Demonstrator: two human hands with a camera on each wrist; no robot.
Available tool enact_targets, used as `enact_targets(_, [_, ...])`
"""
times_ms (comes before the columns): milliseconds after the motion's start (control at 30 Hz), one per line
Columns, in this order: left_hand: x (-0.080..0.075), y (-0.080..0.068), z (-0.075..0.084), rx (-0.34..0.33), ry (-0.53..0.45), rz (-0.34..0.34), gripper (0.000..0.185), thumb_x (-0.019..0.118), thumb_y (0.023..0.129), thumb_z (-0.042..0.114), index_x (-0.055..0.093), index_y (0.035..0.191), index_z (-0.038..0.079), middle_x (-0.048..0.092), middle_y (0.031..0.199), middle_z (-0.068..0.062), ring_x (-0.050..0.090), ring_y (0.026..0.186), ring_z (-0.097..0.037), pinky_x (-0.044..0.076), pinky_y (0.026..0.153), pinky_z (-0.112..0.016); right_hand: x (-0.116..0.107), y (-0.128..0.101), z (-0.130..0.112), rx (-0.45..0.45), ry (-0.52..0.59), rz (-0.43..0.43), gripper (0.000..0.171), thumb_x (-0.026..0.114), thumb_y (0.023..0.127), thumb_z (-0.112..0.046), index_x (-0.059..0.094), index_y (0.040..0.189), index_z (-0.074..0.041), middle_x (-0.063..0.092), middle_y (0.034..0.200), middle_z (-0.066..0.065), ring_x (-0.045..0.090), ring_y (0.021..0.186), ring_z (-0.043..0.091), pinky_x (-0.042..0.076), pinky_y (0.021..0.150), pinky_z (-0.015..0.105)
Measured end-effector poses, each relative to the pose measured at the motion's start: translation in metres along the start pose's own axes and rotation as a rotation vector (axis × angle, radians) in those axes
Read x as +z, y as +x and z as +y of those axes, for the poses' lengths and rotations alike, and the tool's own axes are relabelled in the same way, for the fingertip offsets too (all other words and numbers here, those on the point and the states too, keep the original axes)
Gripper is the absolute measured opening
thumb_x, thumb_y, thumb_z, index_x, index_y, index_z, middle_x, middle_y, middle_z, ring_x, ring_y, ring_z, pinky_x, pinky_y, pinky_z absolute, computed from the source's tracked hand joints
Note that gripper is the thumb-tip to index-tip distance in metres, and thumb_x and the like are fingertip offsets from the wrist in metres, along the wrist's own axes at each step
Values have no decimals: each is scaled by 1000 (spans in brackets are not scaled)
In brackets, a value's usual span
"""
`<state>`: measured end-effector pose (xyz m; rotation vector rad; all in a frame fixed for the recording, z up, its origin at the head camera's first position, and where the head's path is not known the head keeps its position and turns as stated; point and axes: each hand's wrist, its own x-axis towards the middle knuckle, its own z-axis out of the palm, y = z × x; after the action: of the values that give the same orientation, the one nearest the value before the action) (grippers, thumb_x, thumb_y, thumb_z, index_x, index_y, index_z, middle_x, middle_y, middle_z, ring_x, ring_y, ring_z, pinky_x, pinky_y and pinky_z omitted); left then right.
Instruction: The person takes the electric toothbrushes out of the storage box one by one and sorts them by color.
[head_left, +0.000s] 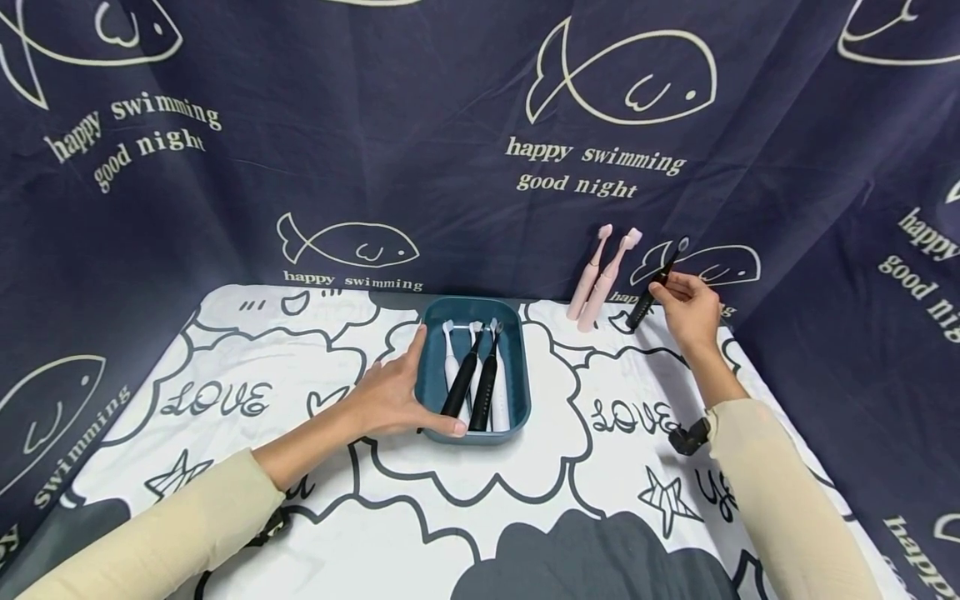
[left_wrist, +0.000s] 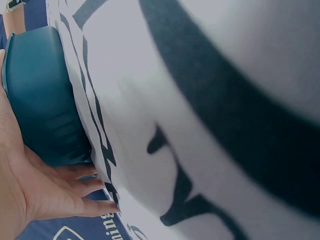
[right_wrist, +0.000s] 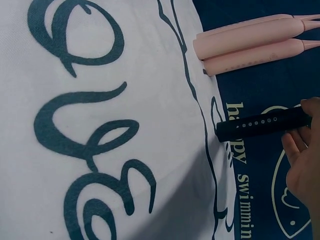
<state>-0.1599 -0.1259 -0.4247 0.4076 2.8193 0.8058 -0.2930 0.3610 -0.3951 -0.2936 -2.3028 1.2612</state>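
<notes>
A teal rectangular box (head_left: 521,375) stands mid-table, holding two black electric toothbrushes (head_left: 486,392) on top of white ones (head_left: 502,400). My left hand (head_left: 390,396) spans the box's near left corner, the thumb at the near rim and straight fingers along the left side; the left wrist view shows the spread fingers (left_wrist: 92,207) against its outer wall. At the back right, my right hand (head_left: 692,310) pinches another black electric toothbrush (head_left: 651,302), head up and tilted, its base near the table's back edge. Its lower handle (right_wrist: 260,125) shows a row of small marks.
Left of the right hand, pink electric toothbrushes (head_left: 600,292) lean against the dark blue fish-print curtain (head_left: 465,167). Two show in the head view, and three handles (right_wrist: 250,42) seem visible in the right wrist view. A white cloth with dark drawings (head_left: 247,358) covers the table.
</notes>
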Motion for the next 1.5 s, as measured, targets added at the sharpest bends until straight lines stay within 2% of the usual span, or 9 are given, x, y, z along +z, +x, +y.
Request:
enact_targets(100, [0,1,0,-1,0,-4,178,83,56,104,-16,182,26,76,137,-22,74,104,-31,61,105,-57,-3,-1,0,3,13,-13,46,84,104,-24,75,142,0,81,121,-4,61,89,-22,51,90,6])
enact_targets(233, [-2,-2,2,8,3,-1,175,83,59,102,-14,182,24,74,142,-24,74,115,-36,60,107,-59,-6,-1,3,4,21,-24,46,85,103,-24,76,141,0,76,103,-24,62,88,-22,51,86,5])
enact_targets(333, [-3,-2,3,12,3,1,175,83,59,102,-13,182,23,74,141,-24,74,114,-36,61,106,-58,-7,-2,6,13,36,-35,46,86,102,-23,76,141,1,65,88,-39,63,84,-22,51,83,4])
enact_targets(500, [-3,-3,3,11,-6,-3,175,85,60,100,-13,182,22,78,123,-20,74,101,-30,62,101,-56,-8,-7,9,40,58,-61,47,85,102,-21,74,140,4,62,79,-44,64,78,-22,51,79,4])
enact_targets(700, [-4,-3,3,6,-8,-6,174,85,61,99,-12,183,22,76,107,-13,74,103,-30,62,101,-56,-10,-15,10,48,-61,-75,47,86,101,-28,77,137,2,54,73,-49,59,74,-23,47,79,7])
enact_targets(833, [-4,-3,3,7,-3,-3,174,85,61,99,-12,183,22,78,116,-17,74,107,-31,62,102,-56,-12,-19,10,65,-104,-104,48,86,102,-32,78,137,0,53,72,-46,59,72,-22,45,81,8])
enact_targets(1033, [-3,-3,3,12,1,-2,175,85,60,100,-13,182,22,77,121,-18,74,104,-30,62,102,-56,-15,-24,9,94,-114,-141,47,85,101,-31,78,136,0,56,72,-44,60,72,-19,49,69,6])
enact_targets(1300, [-3,-2,2,15,-3,-3,174,84,61,100,-13,182,22,76,133,-23,75,108,-32,62,103,-57,-10,-32,7,191,114,-232,50,80,103,-16,68,142,11,70,71,-36,74,75,-12,61,79,11])
enact_targets(1500, [-2,-2,2,16,0,-2,175,84,60,101,-13,182,22,76,135,-23,75,105,-31,62,103,-56,-4,-41,6,216,188,-276,48,78,104,-14,66,142,13,76,76,-31,76,75,-11,63,79,13])
